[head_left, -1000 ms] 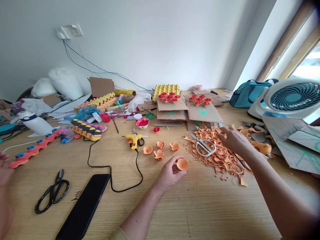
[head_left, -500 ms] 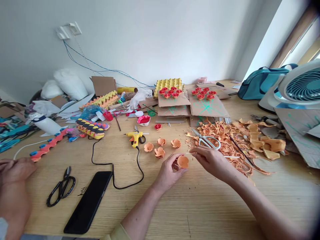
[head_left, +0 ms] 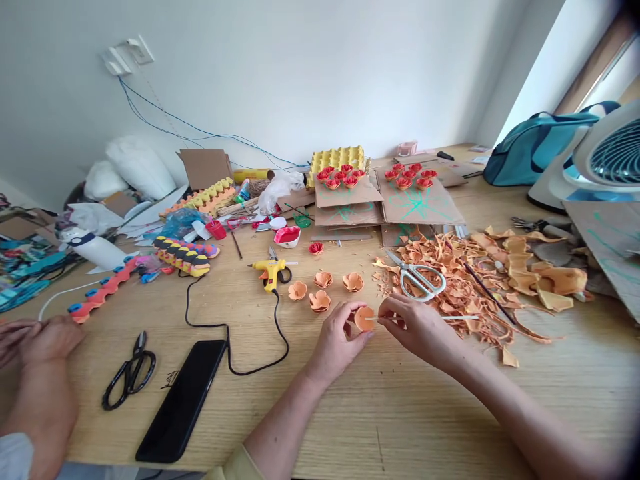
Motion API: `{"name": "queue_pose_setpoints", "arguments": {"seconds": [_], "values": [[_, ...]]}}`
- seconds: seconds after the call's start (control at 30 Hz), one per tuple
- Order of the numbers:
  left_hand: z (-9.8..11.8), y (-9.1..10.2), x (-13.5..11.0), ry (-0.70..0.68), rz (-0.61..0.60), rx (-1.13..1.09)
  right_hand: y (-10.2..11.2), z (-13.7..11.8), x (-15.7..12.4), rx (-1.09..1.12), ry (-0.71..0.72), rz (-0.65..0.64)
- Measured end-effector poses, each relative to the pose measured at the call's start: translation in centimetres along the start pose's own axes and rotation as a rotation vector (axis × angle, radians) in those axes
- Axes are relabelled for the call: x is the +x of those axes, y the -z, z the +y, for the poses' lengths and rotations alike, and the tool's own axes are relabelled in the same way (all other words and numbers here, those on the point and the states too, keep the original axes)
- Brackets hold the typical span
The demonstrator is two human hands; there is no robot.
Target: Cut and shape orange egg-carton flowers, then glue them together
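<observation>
My left hand (head_left: 336,341) is closed around an orange flower cup (head_left: 363,321), which looks cut from egg carton, its opening tilted to the right. In my right hand (head_left: 411,321) a thin white stick (head_left: 371,319) is pinched, its tip reaching the cup's opening. A similar white length (head_left: 463,317) shows behind that hand; whether it is the same stick I cannot tell. Several orange flowers (head_left: 320,301) stand just beyond my left hand. Past them sits a single red flower (head_left: 316,248). Silver-handled scissors (head_left: 424,283) lie beyond my right hand.
Orange scraps (head_left: 463,287) are heaped to the right. A yellow glue gun (head_left: 270,272) lies left of the flowers. Nearer are a black phone (head_left: 181,400) and black-handled scissors (head_left: 129,375). Another person's hands (head_left: 53,339) rest at the left. Red flowers (head_left: 345,176) stand on cardboard behind.
My right hand has brought the white stick's tip from above the cup's edge down to its opening. The cup has turned slightly in my left hand. The view has shifted a little.
</observation>
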State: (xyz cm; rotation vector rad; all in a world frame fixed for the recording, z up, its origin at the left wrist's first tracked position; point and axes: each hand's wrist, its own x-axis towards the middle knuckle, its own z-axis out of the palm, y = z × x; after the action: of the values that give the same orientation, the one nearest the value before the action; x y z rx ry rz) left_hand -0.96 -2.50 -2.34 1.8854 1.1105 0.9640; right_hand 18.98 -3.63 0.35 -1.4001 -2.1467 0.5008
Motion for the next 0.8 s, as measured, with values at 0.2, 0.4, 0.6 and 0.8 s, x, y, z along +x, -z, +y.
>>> {"name": "queue_pose_setpoints", "arguments": {"seconds": [0.2,0.4,0.6,0.8], "values": [[0.0,-0.1,0.0,-0.095,-0.028,0.082,-1.1,0.1,0.1,-0.075,-0.035,0.049],[-0.1,-0.1,0.2,-0.089,0.007,0.103,-1.0,-0.4,0.0,-0.255,-0.039,0.098],[-0.1,-0.1,0.2,-0.109,-0.030,0.104,-1.1,-0.9,0.1,-0.254,-0.025,0.039],[-0.1,-0.1,0.3,-0.075,-0.040,0.067,-0.8,-0.8,0.1,-0.194,-0.096,0.064]]}}
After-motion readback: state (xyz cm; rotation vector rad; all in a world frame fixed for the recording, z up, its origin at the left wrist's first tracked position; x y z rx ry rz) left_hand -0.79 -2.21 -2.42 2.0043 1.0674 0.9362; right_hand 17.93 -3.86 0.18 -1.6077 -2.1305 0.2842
